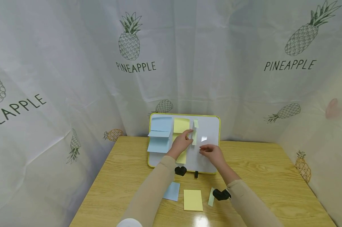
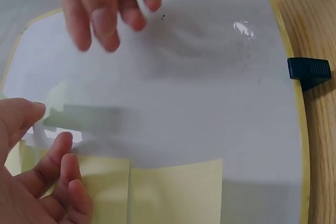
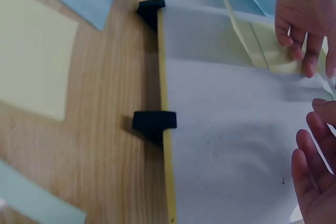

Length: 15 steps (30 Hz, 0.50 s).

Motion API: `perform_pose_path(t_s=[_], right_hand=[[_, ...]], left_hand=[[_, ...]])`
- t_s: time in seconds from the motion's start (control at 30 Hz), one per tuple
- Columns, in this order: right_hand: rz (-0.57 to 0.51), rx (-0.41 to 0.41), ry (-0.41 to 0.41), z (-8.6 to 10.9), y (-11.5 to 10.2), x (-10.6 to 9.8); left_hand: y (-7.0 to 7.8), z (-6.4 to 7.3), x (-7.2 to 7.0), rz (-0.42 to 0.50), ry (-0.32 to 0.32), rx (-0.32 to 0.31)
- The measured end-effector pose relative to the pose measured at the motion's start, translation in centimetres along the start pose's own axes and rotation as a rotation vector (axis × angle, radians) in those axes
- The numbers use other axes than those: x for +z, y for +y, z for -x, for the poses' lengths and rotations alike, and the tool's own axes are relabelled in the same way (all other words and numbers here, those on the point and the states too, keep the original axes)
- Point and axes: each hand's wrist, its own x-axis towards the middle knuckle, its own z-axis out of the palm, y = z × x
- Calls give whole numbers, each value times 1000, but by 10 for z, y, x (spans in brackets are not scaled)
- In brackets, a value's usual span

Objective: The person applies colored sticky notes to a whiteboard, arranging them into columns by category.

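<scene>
A whiteboard (image 1: 200, 162) with a yellow rim leans at the back of the table. My left hand (image 1: 181, 144) is at a narrow pale green sticky note (image 1: 194, 137) on it, index finger and thumb apart at the note's left edge. Another green note (image 1: 196, 123) sits just above. In the left wrist view, thumb and index of the left hand (image 2: 34, 182) frame a green note (image 2: 56, 103) without meeting. My right hand (image 1: 214, 154) hovers before the board's right half, fingers loosely bent, holding nothing. Yellow sticky notes (image 1: 181, 125) and blue sticky notes (image 1: 161, 124) hang further left, some curling outward.
On the wooden table (image 1: 244, 176) before the board lie a blue sticky pad (image 1: 173, 191), a yellow sticky pad (image 1: 193, 200) and a narrow green pad (image 1: 211, 198). Black feet (image 3: 154, 121) grip the board's lower edge. Behind hangs a pineapple-print curtain (image 1: 188, 85).
</scene>
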Motion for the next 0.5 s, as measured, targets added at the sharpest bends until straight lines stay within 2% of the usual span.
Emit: perform_pose_path(t_s=[0.33, 0.5], right_hand=[[21, -42, -149, 42, 19, -26], [48, -69, -186, 59, 31, -33]], left_hand=[[4, 0, 0, -5, -29, -5], [5, -3, -1, -28, -45, 3]])
